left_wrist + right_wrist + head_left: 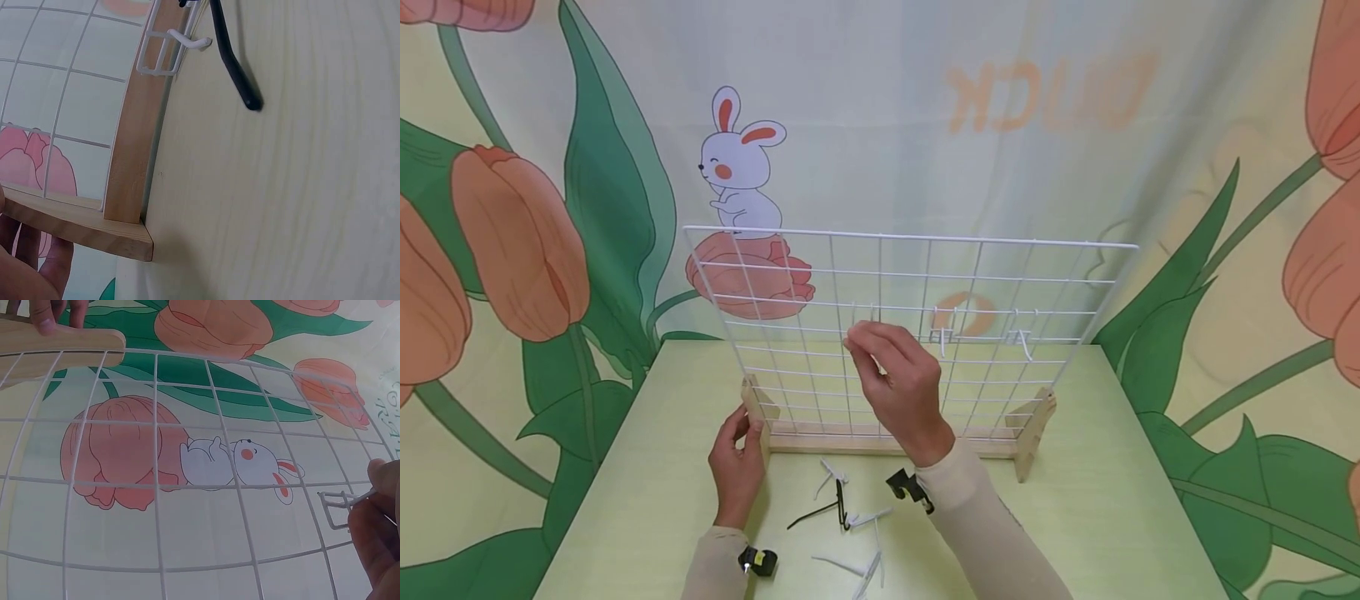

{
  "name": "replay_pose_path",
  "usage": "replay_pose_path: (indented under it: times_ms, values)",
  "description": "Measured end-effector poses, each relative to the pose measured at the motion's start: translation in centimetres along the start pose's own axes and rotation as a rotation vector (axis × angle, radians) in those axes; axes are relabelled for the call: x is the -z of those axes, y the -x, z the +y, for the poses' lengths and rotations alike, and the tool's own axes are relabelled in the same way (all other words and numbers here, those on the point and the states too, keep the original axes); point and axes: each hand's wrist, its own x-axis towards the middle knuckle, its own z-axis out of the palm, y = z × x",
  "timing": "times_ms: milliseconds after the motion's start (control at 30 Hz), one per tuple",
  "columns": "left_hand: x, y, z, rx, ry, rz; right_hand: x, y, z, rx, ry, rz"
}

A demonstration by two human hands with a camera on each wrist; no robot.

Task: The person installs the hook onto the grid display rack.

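A white wire grid panel stands upright in a wooden base. My right hand pinches the prong of a white wire hook against the middle of the grid; in the head view the hand mostly hides it. At the left end, my left hand grips the wooden side foot, fingers around its edge. Two more white hooks, one near the middle and one farther right, hang on the grid.
In front of the base, several loose hooks lie on the pale table: a black hook and white ones, including a white hook nearest me. The right wooden foot props the other end. A printed curtain hangs behind.
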Motion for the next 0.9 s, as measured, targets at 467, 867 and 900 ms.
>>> replay_pose_path:
  times_ms: [467, 867, 900]
  values:
    - [-0.1, 0.1, 0.1, -0.010, -0.016, -0.005, 0.5, 1.1, -0.4, -0.003, 0.027, -0.008]
    - [0.0, 0.0, 0.0, -0.005, -0.021, 0.001, 1.9, 4.0, -0.6, -0.059, 0.042, -0.064]
    - [0.0, 0.0, 0.0, -0.001, -0.020, 0.002, 2.0, 4.2, -0.5, -0.061, 0.044, -0.069]
